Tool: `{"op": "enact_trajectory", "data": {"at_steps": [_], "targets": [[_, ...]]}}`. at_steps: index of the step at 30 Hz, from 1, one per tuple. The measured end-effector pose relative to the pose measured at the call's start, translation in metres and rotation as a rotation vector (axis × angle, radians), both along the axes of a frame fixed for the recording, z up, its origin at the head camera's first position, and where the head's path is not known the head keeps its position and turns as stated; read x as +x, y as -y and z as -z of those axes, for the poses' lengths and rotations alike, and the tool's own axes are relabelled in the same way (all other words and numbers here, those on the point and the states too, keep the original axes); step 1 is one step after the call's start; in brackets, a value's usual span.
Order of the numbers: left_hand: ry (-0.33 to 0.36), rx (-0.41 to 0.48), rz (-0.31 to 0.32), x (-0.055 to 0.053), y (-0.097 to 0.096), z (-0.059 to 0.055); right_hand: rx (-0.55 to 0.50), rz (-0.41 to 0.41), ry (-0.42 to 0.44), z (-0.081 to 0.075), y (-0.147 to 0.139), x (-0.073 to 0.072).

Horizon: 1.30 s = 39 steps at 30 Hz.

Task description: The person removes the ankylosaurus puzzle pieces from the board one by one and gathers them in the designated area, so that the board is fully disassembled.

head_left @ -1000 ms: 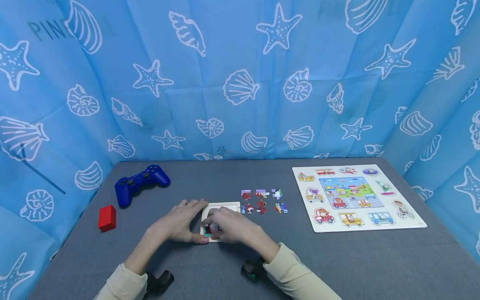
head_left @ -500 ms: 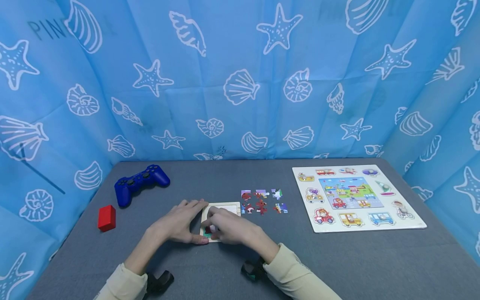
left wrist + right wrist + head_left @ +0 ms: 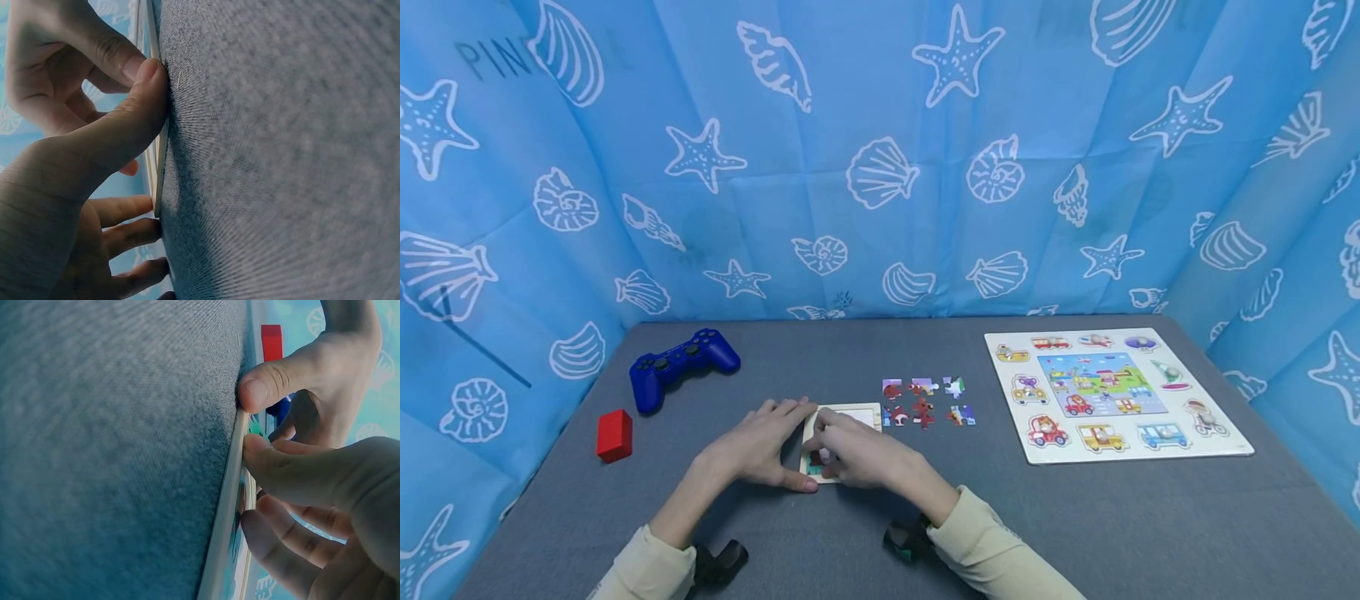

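A small wooden puzzle tray lies flat on the grey table, its back part showing bare white. My left hand grips it by the left side, thumb on the near edge and fingertips at the far left corner. Over the tray's front part my right hand has bent fingers on a puzzle piece with green on it, near the front left corner. In the right wrist view the thumb meets the green piece, close to my left thumb. My right hand hides much of the tray's inside.
Several loose jigsaw pieces lie in two rows right of the tray. A white peg puzzle board with vehicles is at the right. At the left are a blue game controller and a red block. A blue curtain hangs behind.
My right fingers have shifted slightly over the piece at the tray's front left. The left hand, the tray and the loose pieces keep their places.
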<state>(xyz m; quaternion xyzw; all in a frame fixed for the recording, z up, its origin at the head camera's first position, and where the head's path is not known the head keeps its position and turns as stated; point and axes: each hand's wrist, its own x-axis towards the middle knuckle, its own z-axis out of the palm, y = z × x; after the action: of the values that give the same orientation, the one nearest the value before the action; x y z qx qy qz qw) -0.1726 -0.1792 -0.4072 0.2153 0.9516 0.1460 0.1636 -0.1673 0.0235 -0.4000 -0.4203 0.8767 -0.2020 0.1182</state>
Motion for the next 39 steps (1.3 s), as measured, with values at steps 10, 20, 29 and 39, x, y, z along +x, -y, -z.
{"op": "enact_trajectory", "data": {"at_steps": [10,20,29,39], "targets": [[-0.010,0.002,0.007,-0.0013,0.0008,0.0019,-0.011,-0.005,0.035,0.0003,-0.0006,-0.0006],[-0.018,0.009,0.011,-0.0019,0.0002,0.0014,-0.022,-0.009,0.088,-0.0021,0.0001,-0.0012],[-0.010,-0.002,-0.001,-0.0008,0.0000,0.0016,-0.013,0.027,0.102,-0.0035,-0.0008,0.0009],[-0.024,0.005,0.009,-0.0001,0.0006,0.0014,0.006,0.050,0.087,-0.0022,-0.0005,0.0020]]}}
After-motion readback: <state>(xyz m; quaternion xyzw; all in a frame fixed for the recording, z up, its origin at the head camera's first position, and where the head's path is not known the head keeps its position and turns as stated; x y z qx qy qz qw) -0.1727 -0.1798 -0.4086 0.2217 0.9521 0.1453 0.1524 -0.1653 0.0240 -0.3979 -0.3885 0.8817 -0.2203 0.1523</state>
